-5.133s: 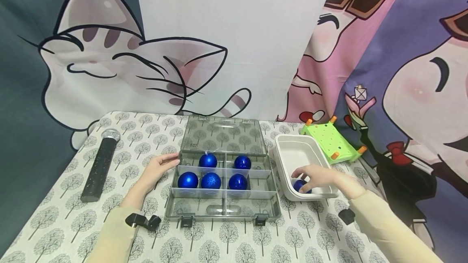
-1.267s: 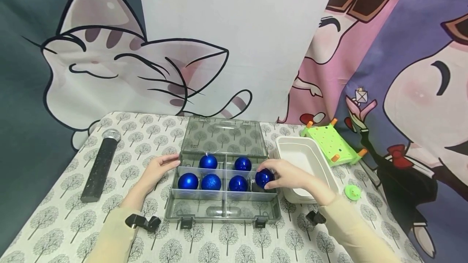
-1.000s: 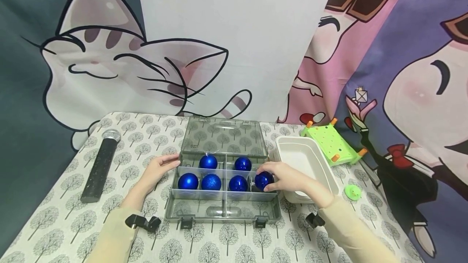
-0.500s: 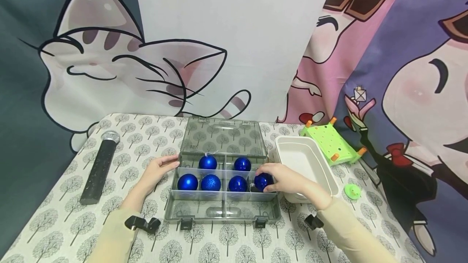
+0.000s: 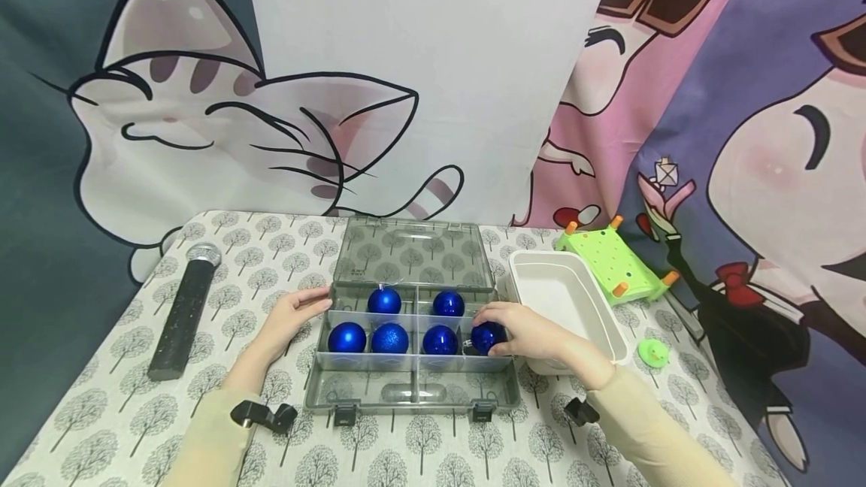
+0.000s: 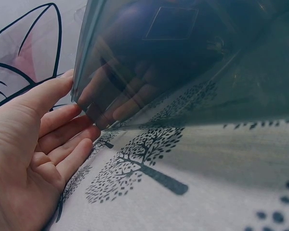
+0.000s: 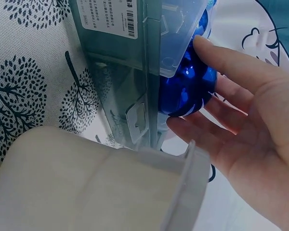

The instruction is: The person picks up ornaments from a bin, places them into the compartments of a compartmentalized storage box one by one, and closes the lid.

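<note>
A translucent grey divider box (image 5: 365,385) stands with its lid (image 5: 414,254) folded back. Several blue Christmas balls sit in its back and middle rows: a matte one (image 5: 347,337), a glittery one (image 5: 390,338) and shiny ones. My right hand (image 5: 531,333) grips a shiny blue Christmas ball (image 5: 485,339) in the middle row's right end, thumb and fingers around it; the right wrist view shows the ball (image 7: 188,91) at the box's divider. At the box's left end, my left hand (image 5: 284,325) touches the wall with extended fingers, palm seen in the left wrist view.
A white plastic bin (image 5: 561,299) stands close to the box's right side. Beyond it lies an upturned green stool-like toy (image 5: 616,265) with orange legs. A small green round item (image 5: 652,353) is right of the bin. A black microphone (image 5: 183,314) lies far left.
From the white bin, my right hand has carried the blue Christmas ball left and lowered it into the box's middle-right compartment. In the last half second it barely moves. My left hand stays put.
</note>
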Action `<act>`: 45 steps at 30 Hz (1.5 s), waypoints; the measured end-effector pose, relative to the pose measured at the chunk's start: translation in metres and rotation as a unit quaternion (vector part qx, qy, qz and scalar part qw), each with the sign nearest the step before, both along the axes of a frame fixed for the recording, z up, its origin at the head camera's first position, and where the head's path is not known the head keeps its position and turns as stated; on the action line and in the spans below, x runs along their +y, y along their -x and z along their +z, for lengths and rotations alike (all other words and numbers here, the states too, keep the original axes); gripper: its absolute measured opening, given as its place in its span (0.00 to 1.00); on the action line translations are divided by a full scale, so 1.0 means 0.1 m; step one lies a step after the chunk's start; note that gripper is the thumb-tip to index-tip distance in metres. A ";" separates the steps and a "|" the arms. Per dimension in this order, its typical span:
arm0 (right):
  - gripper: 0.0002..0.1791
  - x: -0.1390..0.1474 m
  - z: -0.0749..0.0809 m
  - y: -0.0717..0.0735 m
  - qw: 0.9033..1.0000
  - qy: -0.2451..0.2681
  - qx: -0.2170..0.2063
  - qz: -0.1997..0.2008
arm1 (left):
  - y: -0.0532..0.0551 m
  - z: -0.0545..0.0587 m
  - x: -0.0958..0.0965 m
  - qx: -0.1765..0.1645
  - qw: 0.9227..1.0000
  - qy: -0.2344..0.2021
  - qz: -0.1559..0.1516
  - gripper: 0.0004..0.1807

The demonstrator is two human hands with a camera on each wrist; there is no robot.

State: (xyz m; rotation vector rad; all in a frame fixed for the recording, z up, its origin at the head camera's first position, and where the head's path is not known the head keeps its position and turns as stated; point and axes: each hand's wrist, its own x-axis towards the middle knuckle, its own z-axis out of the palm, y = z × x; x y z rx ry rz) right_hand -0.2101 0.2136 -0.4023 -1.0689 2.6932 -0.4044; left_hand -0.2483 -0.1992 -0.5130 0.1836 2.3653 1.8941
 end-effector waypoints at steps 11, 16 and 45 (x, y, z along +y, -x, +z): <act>0.26 -0.03 0.05 0.01 1.000 -0.005 -0.017 0.006 | 0.00 0.02 -0.03 -0.004 1.000 -0.003 0.000 0.29; 0.26 -0.03 0.07 0.03 1.000 -0.012 -0.009 0.015 | 0.00 0.03 -0.04 -0.003 1.000 -0.001 0.004 0.29; 0.17 0.03 0.59 0.55 0.996 0.027 0.077 0.020 | 0.00 0.00 0.00 -0.002 1.000 -0.003 0.004 0.28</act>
